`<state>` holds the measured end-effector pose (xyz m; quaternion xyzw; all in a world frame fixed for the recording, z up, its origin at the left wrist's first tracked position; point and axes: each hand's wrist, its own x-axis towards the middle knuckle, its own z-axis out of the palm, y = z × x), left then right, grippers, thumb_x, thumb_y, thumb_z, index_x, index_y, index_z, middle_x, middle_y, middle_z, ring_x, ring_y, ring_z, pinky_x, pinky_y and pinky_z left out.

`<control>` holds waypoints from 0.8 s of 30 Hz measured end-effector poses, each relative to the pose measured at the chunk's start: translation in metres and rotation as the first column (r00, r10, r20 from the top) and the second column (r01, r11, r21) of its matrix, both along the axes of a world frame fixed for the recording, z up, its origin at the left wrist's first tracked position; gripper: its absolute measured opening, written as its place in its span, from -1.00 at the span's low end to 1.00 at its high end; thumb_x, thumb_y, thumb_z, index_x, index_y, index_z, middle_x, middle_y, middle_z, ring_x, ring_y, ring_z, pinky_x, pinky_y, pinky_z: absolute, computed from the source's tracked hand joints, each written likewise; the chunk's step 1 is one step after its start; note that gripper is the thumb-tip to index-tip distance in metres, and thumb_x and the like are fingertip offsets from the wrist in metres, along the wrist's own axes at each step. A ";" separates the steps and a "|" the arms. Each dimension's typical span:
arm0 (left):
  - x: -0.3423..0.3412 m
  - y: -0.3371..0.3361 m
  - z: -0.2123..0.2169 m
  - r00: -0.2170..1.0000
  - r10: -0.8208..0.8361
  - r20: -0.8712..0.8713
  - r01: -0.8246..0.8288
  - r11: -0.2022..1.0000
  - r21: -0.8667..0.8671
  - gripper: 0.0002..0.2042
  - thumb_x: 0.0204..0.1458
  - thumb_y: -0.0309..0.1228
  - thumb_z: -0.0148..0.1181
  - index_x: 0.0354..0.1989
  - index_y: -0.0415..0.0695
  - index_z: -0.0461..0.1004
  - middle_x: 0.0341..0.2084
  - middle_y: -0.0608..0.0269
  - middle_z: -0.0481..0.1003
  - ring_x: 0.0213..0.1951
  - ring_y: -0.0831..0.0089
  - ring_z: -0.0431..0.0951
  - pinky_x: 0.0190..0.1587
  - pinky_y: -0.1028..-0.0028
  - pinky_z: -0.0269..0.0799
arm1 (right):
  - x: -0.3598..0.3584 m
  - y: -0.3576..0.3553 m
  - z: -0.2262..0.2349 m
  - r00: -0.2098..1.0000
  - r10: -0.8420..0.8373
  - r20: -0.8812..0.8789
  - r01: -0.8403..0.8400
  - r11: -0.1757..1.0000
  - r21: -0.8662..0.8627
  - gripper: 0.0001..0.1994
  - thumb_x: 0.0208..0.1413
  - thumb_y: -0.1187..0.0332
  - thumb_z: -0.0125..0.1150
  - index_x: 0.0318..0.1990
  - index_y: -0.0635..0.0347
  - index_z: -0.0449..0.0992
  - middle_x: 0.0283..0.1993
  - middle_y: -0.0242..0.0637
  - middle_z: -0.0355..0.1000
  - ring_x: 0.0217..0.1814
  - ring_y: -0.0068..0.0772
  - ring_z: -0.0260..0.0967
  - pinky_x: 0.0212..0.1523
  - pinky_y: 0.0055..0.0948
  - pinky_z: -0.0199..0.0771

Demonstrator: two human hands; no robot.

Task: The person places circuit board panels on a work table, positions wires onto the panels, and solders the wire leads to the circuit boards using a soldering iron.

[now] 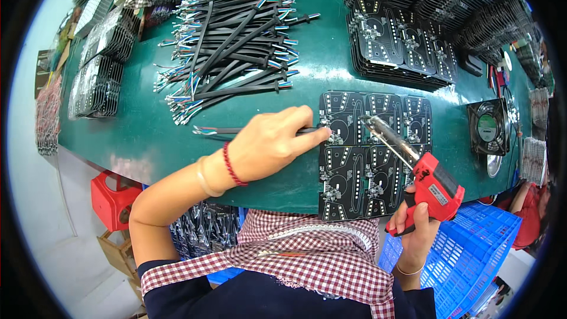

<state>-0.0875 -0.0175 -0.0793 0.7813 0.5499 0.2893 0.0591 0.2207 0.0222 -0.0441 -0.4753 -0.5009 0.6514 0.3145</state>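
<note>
A head-worn fisheye looks down on the nearby table (321,56)

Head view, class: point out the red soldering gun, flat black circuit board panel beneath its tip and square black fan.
Red soldering gun (434,178), head view: plastic housing.
Flat black circuit board panel (370,155), head view: near its centre.
Square black fan (487,128), head view: green hub.

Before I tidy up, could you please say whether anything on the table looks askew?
The pile of black cables does, slightly: several lie slantwise across the mostly sideways rows. I see no spill.
</note>
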 end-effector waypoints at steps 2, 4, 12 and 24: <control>0.002 0.000 -0.022 1.000 -0.007 -0.017 0.006 0.998 -0.068 -0.72 -0.13 -0.52 0.09 -0.17 -0.09 0.47 -0.48 0.24 0.26 -0.46 0.39 0.41 -0.53 0.44 0.40 | -0.004 -0.003 -0.001 1.000 0.010 0.013 -0.010 1.000 -0.025 -0.57 0.20 0.09 0.02 -0.04 0.35 0.27 -0.68 -0.34 0.22 -0.74 -0.59 0.12 -0.66 -0.53 0.25; 0.003 0.001 -0.028 1.000 -0.008 -0.014 0.007 0.999 -0.051 -0.70 -0.14 -0.54 0.10 -0.16 -0.07 0.49 -0.48 0.25 0.29 -0.48 0.41 0.41 -0.52 0.45 0.40 | -0.013 -0.009 0.001 0.997 0.028 0.079 -0.026 0.999 -0.031 -0.59 0.19 0.13 0.04 -0.05 0.35 0.28 -0.67 -0.34 0.22 -0.73 -0.59 0.12 -0.67 -0.55 0.22; 0.002 0.000 -0.031 0.997 -0.008 -0.073 0.006 0.999 -0.033 -0.67 -0.17 -0.59 0.11 -0.14 -0.12 0.49 -0.47 0.23 0.32 -0.49 0.39 0.41 -0.52 0.46 0.38 | -0.012 -0.018 -0.011 0.985 0.125 0.120 -0.122 0.992 -0.033 -0.66 0.16 0.23 0.08 -0.08 0.36 0.30 -0.66 -0.30 0.25 -0.70 -0.57 0.15 -0.66 -0.57 0.19; 0.002 -0.001 -0.030 0.999 -0.017 -0.034 0.015 0.998 -0.066 -0.63 -0.22 -0.63 0.10 -0.13 -0.15 0.47 -0.46 0.21 0.31 -0.49 0.36 0.41 -0.51 0.44 0.38 | -0.001 -0.022 -0.026 0.944 0.208 0.255 -0.227 0.973 0.047 -0.70 0.13 0.27 0.11 -0.16 0.36 0.33 -0.63 -0.29 0.30 -0.68 -0.57 0.17 -0.64 -0.59 0.16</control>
